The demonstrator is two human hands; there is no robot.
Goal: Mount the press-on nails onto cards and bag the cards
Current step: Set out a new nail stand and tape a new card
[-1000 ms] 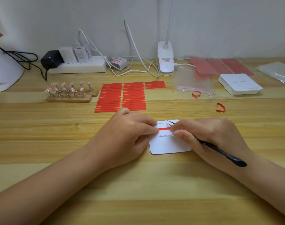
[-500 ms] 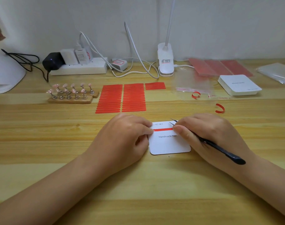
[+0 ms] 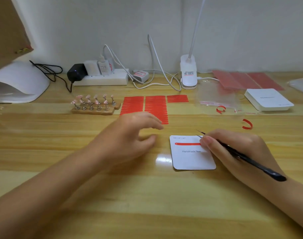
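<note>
A white card (image 3: 193, 158) printed "Handmade Nail" lies on the wooden desk with one red adhesive strip (image 3: 187, 144) stuck across its upper part. My right hand (image 3: 233, 150) grips black tweezers (image 3: 240, 156) and its fingertips rest on the card's right edge. My left hand (image 3: 130, 138) hovers left of the card with relaxed fingers, holding nothing. Pink press-on nails (image 3: 93, 100) stand on holders in a wooden base (image 3: 93, 111) at the back left. Red strip sheets (image 3: 155, 107) lie behind my left hand.
A stack of white cards (image 3: 268, 99) and clear bags (image 3: 216, 99) sit at the back right, with red sheets (image 3: 247, 80) behind. Two curled red liners (image 3: 247, 125) lie loose. A power strip (image 3: 102, 78), cables, a clip lamp (image 3: 188, 73) and a white nail lamp (image 3: 17, 85) line the back.
My left hand has lifted off the card's left edge and moved left and away. The full red strip on the card is now uncovered. My right hand stays on the card.
</note>
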